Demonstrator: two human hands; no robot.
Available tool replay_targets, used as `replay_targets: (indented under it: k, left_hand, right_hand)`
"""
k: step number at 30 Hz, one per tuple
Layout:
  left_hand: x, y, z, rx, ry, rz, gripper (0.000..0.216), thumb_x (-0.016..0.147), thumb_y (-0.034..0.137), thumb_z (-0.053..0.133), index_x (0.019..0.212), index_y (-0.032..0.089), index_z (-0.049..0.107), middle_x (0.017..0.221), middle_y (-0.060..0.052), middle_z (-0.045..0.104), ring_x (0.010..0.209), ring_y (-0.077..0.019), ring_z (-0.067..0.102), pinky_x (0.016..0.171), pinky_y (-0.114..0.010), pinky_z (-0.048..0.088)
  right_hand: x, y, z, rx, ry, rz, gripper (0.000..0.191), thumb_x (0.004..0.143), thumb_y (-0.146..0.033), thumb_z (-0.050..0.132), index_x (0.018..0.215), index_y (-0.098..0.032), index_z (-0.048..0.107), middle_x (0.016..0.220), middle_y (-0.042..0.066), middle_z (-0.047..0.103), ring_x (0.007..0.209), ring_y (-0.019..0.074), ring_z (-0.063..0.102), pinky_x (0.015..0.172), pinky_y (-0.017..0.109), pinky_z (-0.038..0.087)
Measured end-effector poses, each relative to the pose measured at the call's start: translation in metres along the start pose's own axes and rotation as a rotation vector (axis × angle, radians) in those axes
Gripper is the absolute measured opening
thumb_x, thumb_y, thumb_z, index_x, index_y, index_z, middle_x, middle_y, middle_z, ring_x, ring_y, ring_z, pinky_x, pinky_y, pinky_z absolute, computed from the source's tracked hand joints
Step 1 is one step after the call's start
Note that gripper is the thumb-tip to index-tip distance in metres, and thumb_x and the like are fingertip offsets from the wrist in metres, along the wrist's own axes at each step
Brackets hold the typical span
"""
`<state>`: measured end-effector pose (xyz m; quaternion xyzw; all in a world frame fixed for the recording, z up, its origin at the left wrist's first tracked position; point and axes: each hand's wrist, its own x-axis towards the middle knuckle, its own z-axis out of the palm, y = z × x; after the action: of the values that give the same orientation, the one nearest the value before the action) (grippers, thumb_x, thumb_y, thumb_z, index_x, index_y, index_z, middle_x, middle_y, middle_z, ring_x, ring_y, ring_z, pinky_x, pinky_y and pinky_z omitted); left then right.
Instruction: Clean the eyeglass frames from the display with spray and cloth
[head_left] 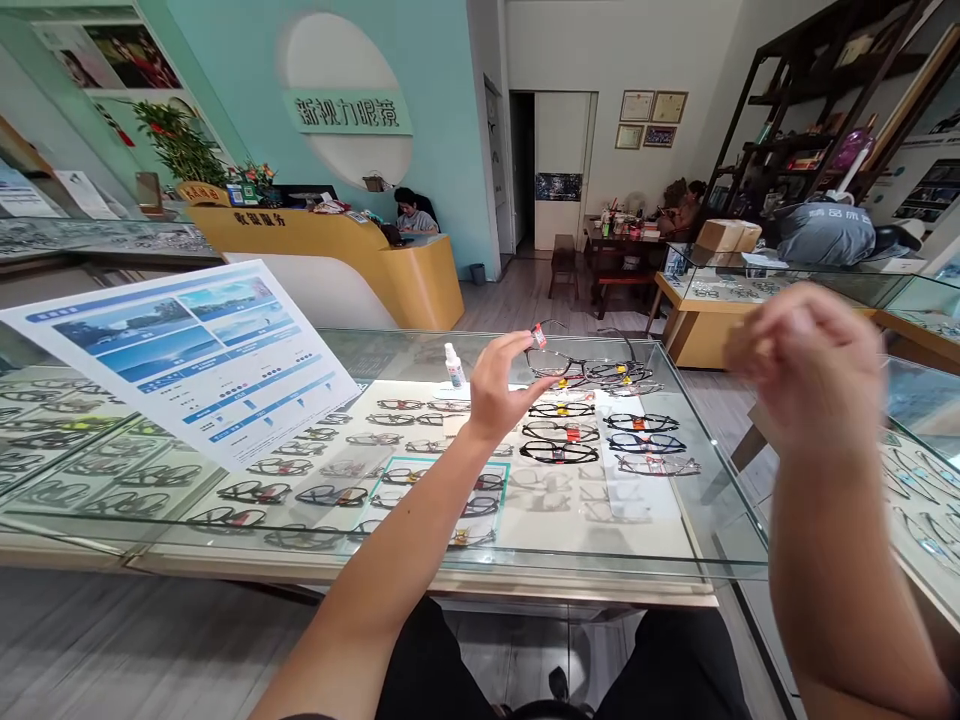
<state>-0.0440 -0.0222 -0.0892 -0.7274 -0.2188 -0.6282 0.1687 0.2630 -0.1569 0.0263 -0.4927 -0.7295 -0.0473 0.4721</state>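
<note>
My left hand [501, 385] is stretched over the glass display counter [697, 520] and pinches a pair of thin dark-framed glasses [577, 366] by one end, where a small red tag hangs. The glasses hang just above several other pairs [600, 432] lying in two rows on the glass top. My right hand [806, 365] is raised close to the camera at the right. It is blurred by motion, its fingers seem curled, and I see nothing in it. A small white spray bottle [454, 365] stands on the counter just left of my left hand.
A blue and white printed sign [187, 355] stands on the counter's left part. Inside the case lie several rows of glasses [315, 470]. A yellow reception desk [352, 260] with a seated person is behind. More glass cases [919, 480] stand at the right.
</note>
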Motion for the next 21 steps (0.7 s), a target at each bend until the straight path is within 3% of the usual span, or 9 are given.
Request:
replay_targets:
  k: [2, 3, 5, 8, 15, 21]
  left_hand:
    - [0.0, -0.001, 0.001, -0.004, 0.016, 0.006, 0.067, 0.085, 0.054, 0.089, 0.137, 0.022, 0.062, 0.128, -0.015, 0.077, 0.121, -0.0302, 0.077, 0.103, -0.048, 0.065]
    - [-0.001, -0.002, 0.002, -0.001, 0.02, -0.004, 0.066, 0.085, 0.054, 0.089, 0.137, 0.021, 0.062, 0.128, -0.015, 0.077, 0.121, -0.03, 0.076, 0.103, -0.047, 0.065]
    - [-0.002, -0.003, 0.003, -0.003, 0.024, -0.028, 0.065, 0.086, 0.053, 0.088, 0.136, 0.021, 0.062, 0.128, -0.015, 0.077, 0.122, -0.0295, 0.076, 0.102, -0.047, 0.065]
    - [-0.005, -0.004, 0.004, -0.017, 0.015, -0.043, 0.064, 0.087, 0.05, 0.089, 0.136, 0.021, 0.062, 0.129, -0.015, 0.076, 0.122, -0.029, 0.075, 0.102, -0.047, 0.065]
    - [-0.006, -0.002, 0.005, -0.039, -0.011, -0.039, 0.062, 0.085, 0.045, 0.091, 0.135, 0.022, 0.063, 0.128, -0.014, 0.076, 0.122, -0.0294, 0.075, 0.105, -0.048, 0.064]
    - [-0.01, -0.003, 0.006, -0.01, -0.064, -0.074, 0.062, 0.086, 0.052, 0.089, 0.134, 0.022, 0.063, 0.128, -0.014, 0.077, 0.121, -0.0298, 0.077, 0.104, -0.048, 0.064]
  right_hand:
    - [-0.002, 0.014, 0.032, 0.27, 0.063, 0.102, 0.025, 0.11, -0.05, 0.054, 0.109, -0.031, 0.071, 0.089, 0.007, 0.073, 0.078, 0.0217, 0.068, 0.07, 0.038, 0.058]
    - [-0.003, 0.021, 0.051, 0.345, 0.039, 0.15, 0.024, 0.106, -0.051, 0.062, 0.112, -0.029, 0.072, 0.104, 0.01, 0.076, 0.095, 0.0251, 0.073, 0.082, 0.041, 0.06]
    - [-0.009, 0.035, 0.088, 0.415, 0.112, 0.175, 0.036, 0.102, -0.056, 0.065, 0.121, -0.026, 0.074, 0.124, 0.012, 0.076, 0.115, 0.0299, 0.072, 0.095, 0.046, 0.059]
    - [-0.02, 0.053, 0.125, 0.456, 0.085, 0.2, 0.046, 0.104, -0.058, 0.061, 0.137, -0.028, 0.071, 0.145, 0.013, 0.071, 0.132, 0.0317, 0.067, 0.102, 0.048, 0.056]
    - [-0.037, 0.062, 0.134, 0.535, 0.041, 0.228, 0.047, 0.105, -0.058, 0.061, 0.144, -0.034, 0.071, 0.154, 0.009, 0.068, 0.137, 0.0326, 0.066, 0.107, 0.05, 0.054]
    - [-0.039, 0.064, 0.138, 0.473, 0.028, 0.195, 0.048, 0.107, -0.058, 0.057, 0.146, -0.033, 0.069, 0.151, 0.01, 0.068, 0.13, 0.0317, 0.067, 0.103, 0.048, 0.055]
